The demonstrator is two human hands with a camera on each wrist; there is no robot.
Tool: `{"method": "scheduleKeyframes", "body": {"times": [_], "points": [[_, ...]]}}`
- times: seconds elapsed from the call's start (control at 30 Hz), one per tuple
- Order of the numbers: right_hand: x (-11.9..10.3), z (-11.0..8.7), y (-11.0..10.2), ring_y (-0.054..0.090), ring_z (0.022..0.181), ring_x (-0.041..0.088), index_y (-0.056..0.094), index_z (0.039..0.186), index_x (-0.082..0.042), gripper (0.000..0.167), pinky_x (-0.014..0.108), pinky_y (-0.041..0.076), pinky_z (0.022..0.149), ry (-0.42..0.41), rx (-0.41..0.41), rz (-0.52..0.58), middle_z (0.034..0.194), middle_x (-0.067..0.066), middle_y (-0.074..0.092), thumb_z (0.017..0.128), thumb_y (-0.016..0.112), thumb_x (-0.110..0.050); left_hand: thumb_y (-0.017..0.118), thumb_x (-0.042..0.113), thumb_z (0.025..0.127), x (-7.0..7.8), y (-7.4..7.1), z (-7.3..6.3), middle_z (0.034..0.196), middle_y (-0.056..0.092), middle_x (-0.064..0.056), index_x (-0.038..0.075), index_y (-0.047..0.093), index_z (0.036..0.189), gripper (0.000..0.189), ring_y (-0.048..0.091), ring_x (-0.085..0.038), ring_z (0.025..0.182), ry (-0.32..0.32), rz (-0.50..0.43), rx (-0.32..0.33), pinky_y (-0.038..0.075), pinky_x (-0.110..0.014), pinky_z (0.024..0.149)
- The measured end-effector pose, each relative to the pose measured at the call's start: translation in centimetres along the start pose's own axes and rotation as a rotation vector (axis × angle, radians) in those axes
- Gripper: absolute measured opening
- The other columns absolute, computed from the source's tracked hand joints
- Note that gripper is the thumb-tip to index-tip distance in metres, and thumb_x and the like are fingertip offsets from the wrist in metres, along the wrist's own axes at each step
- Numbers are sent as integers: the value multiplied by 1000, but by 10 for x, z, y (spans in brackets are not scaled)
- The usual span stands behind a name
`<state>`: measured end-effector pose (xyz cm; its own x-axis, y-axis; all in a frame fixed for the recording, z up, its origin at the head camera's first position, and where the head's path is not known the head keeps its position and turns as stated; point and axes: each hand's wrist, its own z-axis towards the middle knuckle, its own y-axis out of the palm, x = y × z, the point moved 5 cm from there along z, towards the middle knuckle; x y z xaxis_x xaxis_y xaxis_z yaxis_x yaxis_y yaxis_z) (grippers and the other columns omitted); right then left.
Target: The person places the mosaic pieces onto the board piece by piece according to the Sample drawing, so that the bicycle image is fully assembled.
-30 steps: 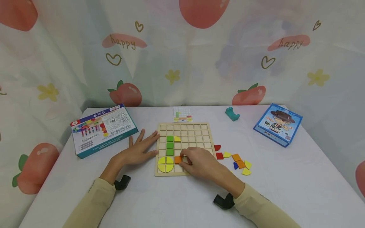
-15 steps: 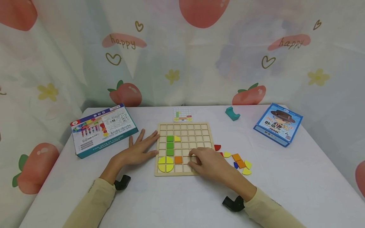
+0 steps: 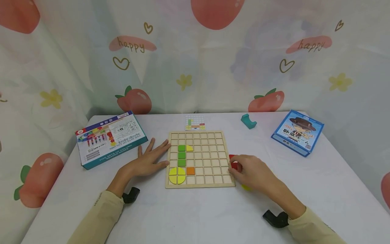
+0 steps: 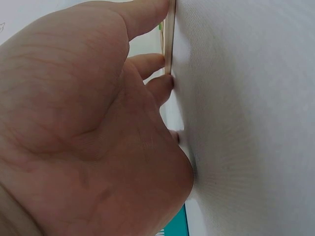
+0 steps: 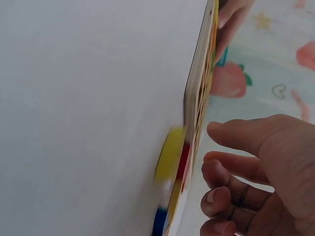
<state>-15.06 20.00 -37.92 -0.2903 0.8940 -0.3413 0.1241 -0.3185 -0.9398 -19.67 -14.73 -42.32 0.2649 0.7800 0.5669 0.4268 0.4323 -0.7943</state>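
Observation:
My left hand (image 3: 149, 161) lies spread on the table, thumb and fingertips touching the left edge of a wooden grid board (image 3: 201, 186). My right hand (image 3: 254, 173) hovers just past the board's right edge, over red pieces (image 3: 234, 165) it partly covers. In the right wrist view its fingers are loosely bent, with a gap between thumb and index finger and nothing held. On the board sit a column of green squares (image 3: 181, 155), a yellow quarter-circle piece (image 3: 189, 148), yellow quarters forming a circle (image 3: 173, 180) and an orange square (image 3: 190, 170).
A pattern card (image 3: 195, 122) lies behind the board. A teal arch block (image 3: 248, 121) and a blue box (image 3: 298, 133) are at the back right; a larger box (image 3: 111, 139) lies left. A yellow piece (image 3: 246, 187) shows beneath my right hand, which hides other loose pieces.
My right hand has left the orange square on the board and moved right to the loose pieces beside it. My left hand has stayed put.

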Motion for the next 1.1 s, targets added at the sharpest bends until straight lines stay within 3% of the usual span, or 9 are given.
{"method": "scheduleKeyframes", "body": {"times": [0.37, 1.1], "points": [[44, -12, -13, 52, 72, 14, 74, 122, -9, 33, 25, 42, 59, 133, -44, -17, 74, -2, 58, 95, 79, -28, 57, 47, 107, 0, -1, 0, 181, 12, -4, 24, 24, 170, 75, -19, -45, 165, 8, -13, 8, -26, -79, 117], [65, -23, -15, 49, 65, 15, 76, 114, -6, 35, 24, 36, 53, 211, -26, -23, 67, -1, 54, 94, 80, -35, 56, 47, 107, -1, -1, 0, 181, 12, -2, 25, 23, 171, 75, -20, -44, 165, 9, -12, 6, -27, -77, 119]]}}
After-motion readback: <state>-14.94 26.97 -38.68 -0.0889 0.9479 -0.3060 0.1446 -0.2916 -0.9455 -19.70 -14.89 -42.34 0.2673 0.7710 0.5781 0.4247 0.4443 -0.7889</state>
